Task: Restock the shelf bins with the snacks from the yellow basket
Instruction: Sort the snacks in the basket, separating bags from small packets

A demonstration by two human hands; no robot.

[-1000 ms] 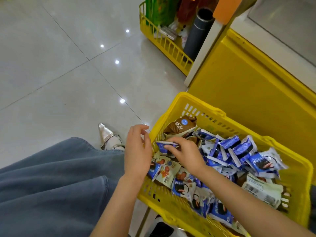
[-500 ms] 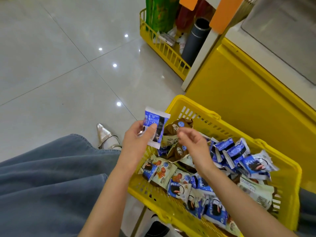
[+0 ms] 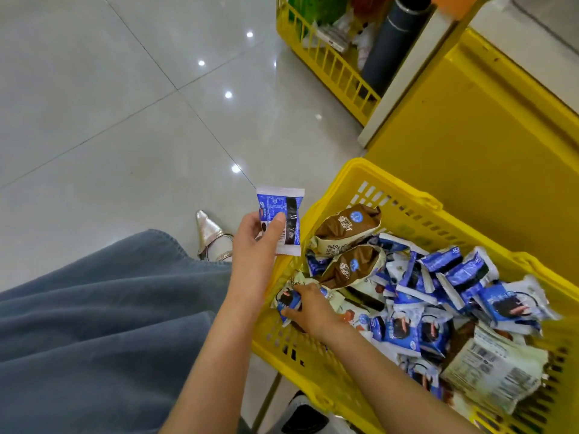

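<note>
Lowers right hand [image 3: 310, 311] into yellow basket [image 3: 401, 186], grip pinching half-hidden blue packet [image 3: 286, 300]. Keeps left hand [image 3: 255, 236] in a grip on raised packet [image 3: 282, 208].

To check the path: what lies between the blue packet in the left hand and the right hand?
In the head view, the rim of the yellow basket and a pale packet lie between the blue packet and the right hand.

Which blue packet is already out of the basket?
The blue packet pinched upright in the left hand, outside the yellow basket. All other blue packets lie inside, including the corner packet the right hand grips.
</note>
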